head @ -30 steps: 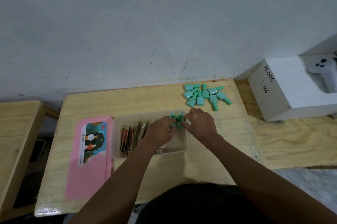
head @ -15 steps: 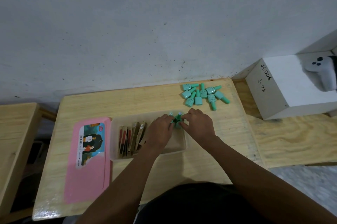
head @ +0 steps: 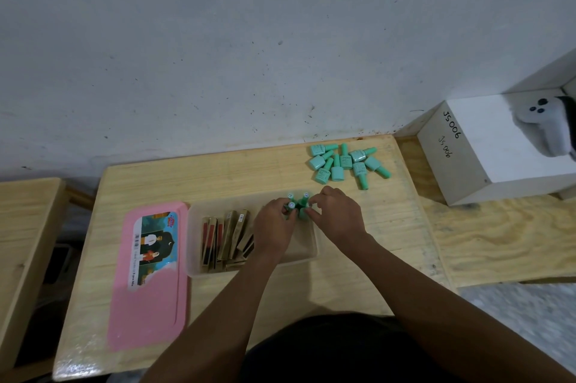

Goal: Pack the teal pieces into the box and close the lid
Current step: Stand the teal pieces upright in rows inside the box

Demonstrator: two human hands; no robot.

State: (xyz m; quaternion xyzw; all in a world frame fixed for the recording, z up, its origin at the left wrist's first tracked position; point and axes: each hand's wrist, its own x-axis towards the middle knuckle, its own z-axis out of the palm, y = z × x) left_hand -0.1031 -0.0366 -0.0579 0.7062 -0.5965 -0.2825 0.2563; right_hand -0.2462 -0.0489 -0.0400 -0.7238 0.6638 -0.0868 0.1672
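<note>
While both hands are working in the far right corner of the box, here's the layout: the left hand (head: 274, 226) has its fingers (head: 288, 212) curled round one of the small upright teal pieces (head: 298, 202), plastic and bottle-shaped. The right hand (head: 338, 214) pinches a neighbouring one with its fingertips (head: 314, 211), so both hands are closed on pieces, neither empty. A few of them stand caps-up in a tight cluster there, inside the clear plastic rectangular box (head: 304, 250). The left half of that box is taken by slim gold-and-red cartons (head: 223, 239) stood on edge. Now the bit that matters for the next grab, I reckon: the heap of loose teal pieces (head: 343, 161) lies on the pale wooden worktop (head: 202, 177) beyond the box, up and to the right of the fingers, near the wall. They all lie flat, long axes pointing every which way. The right hand is clearly nearer, so I'd guess it does the reaching, and each piece needs tipping upright on the way in. The flat pink plastic lid (head: 149, 298) with its picture sticker lies just left of the box, touching or nearly, can't tell, so closing isn't done yet. Off right sits a white cardboard carton marked JS006 (head: 486, 145) with a white controller (head: 540, 124) on top.
</note>
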